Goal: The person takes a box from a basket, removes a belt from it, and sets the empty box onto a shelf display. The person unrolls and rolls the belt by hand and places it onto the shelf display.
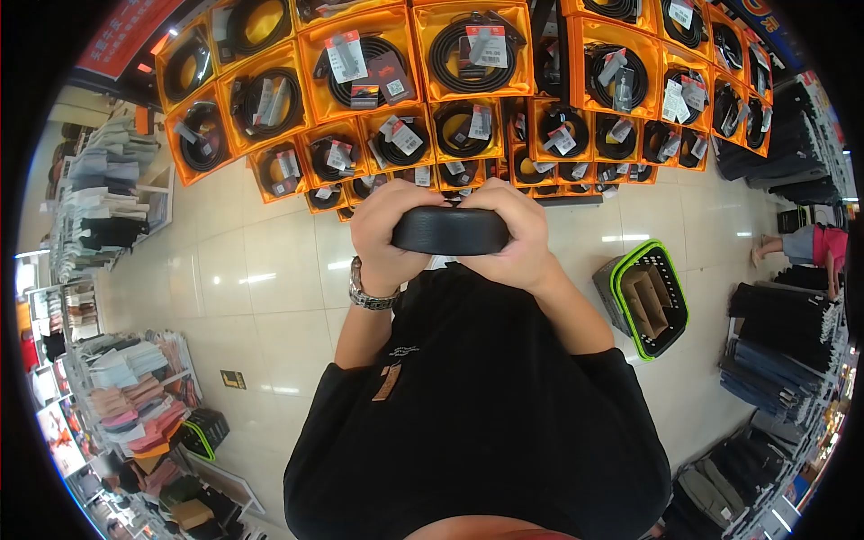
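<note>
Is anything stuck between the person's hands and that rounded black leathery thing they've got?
No, nothing visible is. The bare left hand, with a silver metal watch on its wrist, and the bare right hand both grip the rounded black leather-like band directly, one at each end.

Tiled floor (279, 292), green-rimmed basket (608, 292) on it, orange boxes (477, 91) with belts (441, 58)

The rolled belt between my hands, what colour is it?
The rolled belt is black; it shows best in the head view.
</note>
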`<state>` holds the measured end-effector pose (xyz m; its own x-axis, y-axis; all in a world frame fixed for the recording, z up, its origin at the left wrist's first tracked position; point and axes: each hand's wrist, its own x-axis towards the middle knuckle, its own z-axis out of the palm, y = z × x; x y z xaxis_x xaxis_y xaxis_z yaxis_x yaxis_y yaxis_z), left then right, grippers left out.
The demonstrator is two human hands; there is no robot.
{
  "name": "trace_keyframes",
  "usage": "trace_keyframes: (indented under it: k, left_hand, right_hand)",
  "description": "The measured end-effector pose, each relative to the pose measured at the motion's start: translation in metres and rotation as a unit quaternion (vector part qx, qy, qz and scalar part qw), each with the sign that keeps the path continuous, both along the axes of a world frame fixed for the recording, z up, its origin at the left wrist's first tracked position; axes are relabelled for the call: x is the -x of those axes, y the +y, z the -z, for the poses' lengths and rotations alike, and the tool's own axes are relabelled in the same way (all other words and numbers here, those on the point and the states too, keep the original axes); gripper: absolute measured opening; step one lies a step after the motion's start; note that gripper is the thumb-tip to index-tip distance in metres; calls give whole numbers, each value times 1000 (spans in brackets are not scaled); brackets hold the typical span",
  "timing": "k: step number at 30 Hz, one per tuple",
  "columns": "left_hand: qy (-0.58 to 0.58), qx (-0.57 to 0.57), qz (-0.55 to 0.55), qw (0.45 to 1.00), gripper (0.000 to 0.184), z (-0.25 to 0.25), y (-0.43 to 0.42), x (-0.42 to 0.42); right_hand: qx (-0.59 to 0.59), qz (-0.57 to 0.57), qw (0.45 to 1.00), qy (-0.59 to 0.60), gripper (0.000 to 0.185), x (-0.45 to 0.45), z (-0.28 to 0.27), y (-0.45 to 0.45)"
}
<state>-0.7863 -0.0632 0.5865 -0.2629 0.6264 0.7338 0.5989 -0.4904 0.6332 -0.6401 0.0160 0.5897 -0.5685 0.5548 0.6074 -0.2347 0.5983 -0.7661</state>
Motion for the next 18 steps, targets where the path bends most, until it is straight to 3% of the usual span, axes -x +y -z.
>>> trace_keyframes:
  k: [2, 3, 5, 7, 9, 14, 18]
  left_hand:
    - [-107, -34, 30, 993, 23, 12, -3, 3]
    - [-106, -35, 28, 993, 23, 13, -3, 3]
    - [-242, -81, 81, 964, 21, 15, -2, 2]
    - [-220, -47, 79, 971, 20, 20, -4, 4]
    - [-206, -31, 94, 974, 20, 23, -3, 5]
    - [-210, 16, 95, 973, 22, 15, -4, 2]
    - [-118, 2, 28, 993, 27, 7, -4, 0]
  right_hand:
    - [20, -15, 999, 27, 32, 2, 5, 1]
    - [58, -35, 997, 46, 31, 2, 10, 2]
    - [97, -56, 992, 63, 29, 5, 26, 3]
    - [149, -145, 964, 165, 27, 12, 39, 1]
    - [163, -147, 960, 174, 25, 9, 40, -1]
    - [67, -81, 983, 151, 23, 2, 28, 5]
    - [17, -47, 991, 124, 25, -2, 23, 7]
